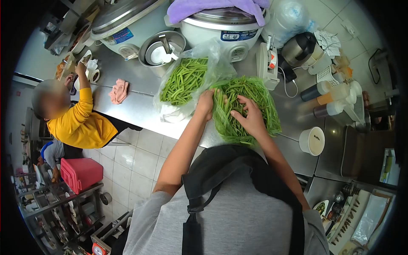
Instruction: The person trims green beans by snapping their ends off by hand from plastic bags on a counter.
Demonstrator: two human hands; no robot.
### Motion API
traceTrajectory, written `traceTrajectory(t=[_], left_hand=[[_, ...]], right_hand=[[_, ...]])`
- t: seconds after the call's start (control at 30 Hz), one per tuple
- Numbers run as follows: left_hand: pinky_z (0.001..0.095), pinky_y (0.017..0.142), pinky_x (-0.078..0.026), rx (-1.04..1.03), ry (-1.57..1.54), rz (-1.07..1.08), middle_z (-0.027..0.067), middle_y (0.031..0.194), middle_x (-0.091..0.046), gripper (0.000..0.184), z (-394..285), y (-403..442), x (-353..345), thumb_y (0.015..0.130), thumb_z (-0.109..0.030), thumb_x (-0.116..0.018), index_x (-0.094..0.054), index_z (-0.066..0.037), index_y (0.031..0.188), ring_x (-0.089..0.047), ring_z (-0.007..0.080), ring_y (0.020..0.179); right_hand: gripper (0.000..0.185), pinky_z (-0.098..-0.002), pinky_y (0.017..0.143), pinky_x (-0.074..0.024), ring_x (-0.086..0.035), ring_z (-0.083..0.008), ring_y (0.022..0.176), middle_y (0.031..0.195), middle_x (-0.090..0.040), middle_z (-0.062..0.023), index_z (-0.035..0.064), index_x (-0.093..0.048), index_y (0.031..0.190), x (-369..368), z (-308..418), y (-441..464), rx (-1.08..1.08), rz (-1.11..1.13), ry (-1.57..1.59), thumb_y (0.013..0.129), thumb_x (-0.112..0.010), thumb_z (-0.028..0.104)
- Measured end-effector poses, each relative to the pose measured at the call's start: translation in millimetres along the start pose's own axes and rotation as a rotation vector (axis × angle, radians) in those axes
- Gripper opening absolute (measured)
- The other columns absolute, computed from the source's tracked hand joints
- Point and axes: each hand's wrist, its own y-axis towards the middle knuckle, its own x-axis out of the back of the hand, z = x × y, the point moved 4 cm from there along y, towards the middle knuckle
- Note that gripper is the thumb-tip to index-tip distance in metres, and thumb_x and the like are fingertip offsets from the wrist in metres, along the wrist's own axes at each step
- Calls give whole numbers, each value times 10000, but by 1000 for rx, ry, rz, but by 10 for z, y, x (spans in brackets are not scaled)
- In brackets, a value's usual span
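Note:
A green plastic bag (219,123) full of long green beans (242,88) lies open at the counter's front edge. At its left rim is my left hand (205,104), the fingers closed on the plastic and partly hidden. My right hand (250,117) rests over the beans inside, its thumb and fingers apart. Just to the left stands a clear plastic bag (214,53) holding cut green bean pieces (185,80), with its mouth open.
Two large rice cookers (238,36) stand behind, a purple towel (212,9) on one. Near them are a steel pot (148,59), a white scale-like device (268,66) and sauce bottles (329,109). A white tub (312,141) sits right. A person in a yellow top (80,123) works left, past a pink cloth (118,91).

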Motion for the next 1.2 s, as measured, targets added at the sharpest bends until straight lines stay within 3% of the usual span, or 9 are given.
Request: traceTrajectory(t=[0.13,0.23,0.43,0.63,0.73,0.83,1.03,1.17,1.2], left_hand=[[355,739,-535,151,-165,80,117,926,-605,321,106,174,-94,1013,-251,-297,-501,-13,1078,-615,222,819],[359,766,-529,164,-163,70,121,953,-600,321,20,99,-218,1011,-245,-312,-502,-3,1101,-610,221,849],[362,821,-519,158,-263,166,118,1020,-594,284,-44,-102,-442,994,-216,-385,-511,7,1116,-607,233,889],[317,723,-530,89,-196,196,123,1009,-607,227,58,-136,-480,951,-146,-491,-530,9,1112,-618,180,856],[291,778,-522,-51,-72,223,125,1036,-622,313,68,-164,-430,936,-121,-507,-490,29,1210,-619,170,896],[246,737,-517,-274,129,108,98,944,-660,359,3,-202,-356,903,-43,-532,-468,30,1250,-633,142,821],[242,609,-476,-549,507,-178,49,805,-675,374,-207,-353,209,896,0,-524,-471,-8,1267,-568,89,632],[350,661,-474,-760,1380,-340,103,825,-610,408,-248,-659,79,810,7,-599,-546,-76,1206,-580,245,701],[390,740,-469,-861,1359,-382,130,916,-572,403,-349,-848,-184,768,3,-624,-591,-97,1158,-568,302,842]], right_hand=[[604,-252,689,-431,-461,-124,752,1058,-542,-73,92,-501,1298,72,15,39,-31,-22,45,766,-744,243],[606,-230,681,-426,-480,-102,743,1057,-539,-79,85,-486,1314,88,-35,62,-72,5,102,777,-734,215],[594,-228,603,-440,-509,-81,652,990,-563,-63,46,-515,1268,-33,-171,144,-156,32,540,755,-754,228],[418,-218,632,-449,-546,-83,721,891,-558,-33,12,-531,1168,4,-41,207,-226,-15,288,855,-681,246],[344,-213,468,-461,-548,-63,607,781,-573,-13,25,-579,1029,-20,-43,244,-363,49,425,825,-707,271],[281,-225,427,-485,-541,-66,565,780,-570,-14,42,-582,1007,-73,-68,224,-379,102,542,841,-688,243],[245,-249,528,-544,-601,-106,643,837,-587,-35,35,-581,1065,100,-149,68,-415,-1,663,876,-641,179],[246,-262,604,-562,-618,-119,687,861,-590,-42,25,-576,1080,242,-365,-6,-448,-44,746,881,-637,156],[242,-264,619,-559,-615,-116,701,864,-591,-37,35,-574,1088,250,-432,-30,-449,-16,740,885,-634,151]])
